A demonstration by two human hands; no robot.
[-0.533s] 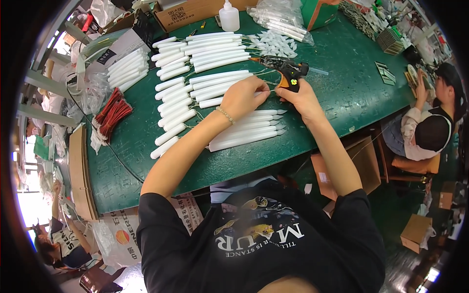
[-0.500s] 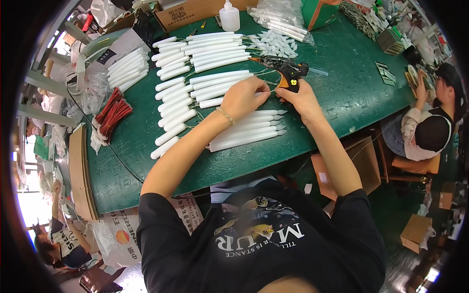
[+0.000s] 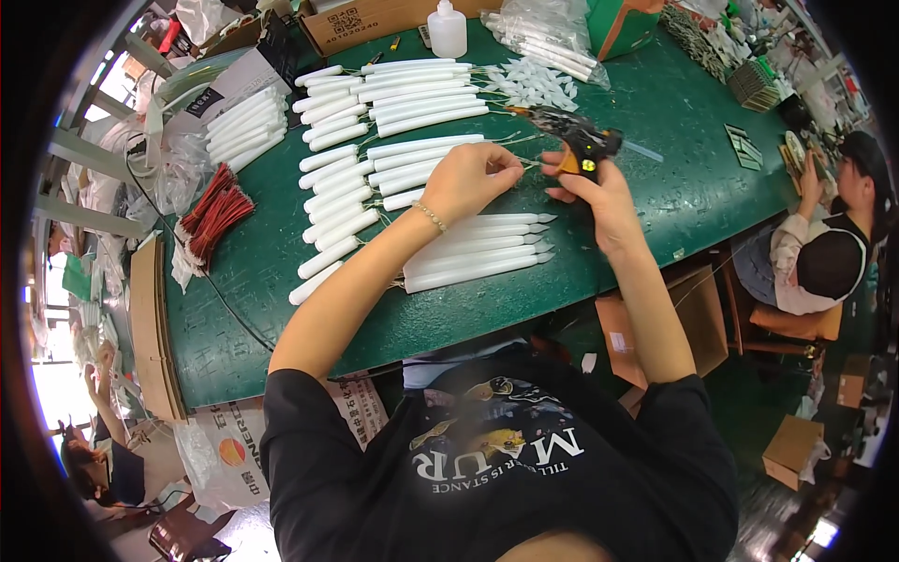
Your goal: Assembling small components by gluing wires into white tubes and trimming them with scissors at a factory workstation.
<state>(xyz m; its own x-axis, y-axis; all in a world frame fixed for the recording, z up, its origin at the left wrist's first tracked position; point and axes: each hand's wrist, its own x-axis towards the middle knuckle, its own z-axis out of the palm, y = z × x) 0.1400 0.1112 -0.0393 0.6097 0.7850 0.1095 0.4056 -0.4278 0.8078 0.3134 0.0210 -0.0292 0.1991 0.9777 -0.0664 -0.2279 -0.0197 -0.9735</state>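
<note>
My right hand is wrapped round the handle of a black and orange glue gun, its nozzle pointing left over the table. To its left, my left hand pinches a thin wire that reaches toward the right hand. Beneath and beyond the left wrist lie rows of white candle-shaped sticks, many with thin wires at their ends. Nearer me, several white sticks carry pointed flame-shaped tips. A pile of loose translucent flame tips sits beyond the glue gun.
On the green table are a white squeeze bottle, a plastic bag of white sticks, a red wire bundle and another stick pile. A black cable crosses the left side. A person sits at the right.
My right hand has drawn the glue gun to the right, away from my left hand, and its fingers have loosened a little. The left hand has stayed nearly in place, still pinching.
</note>
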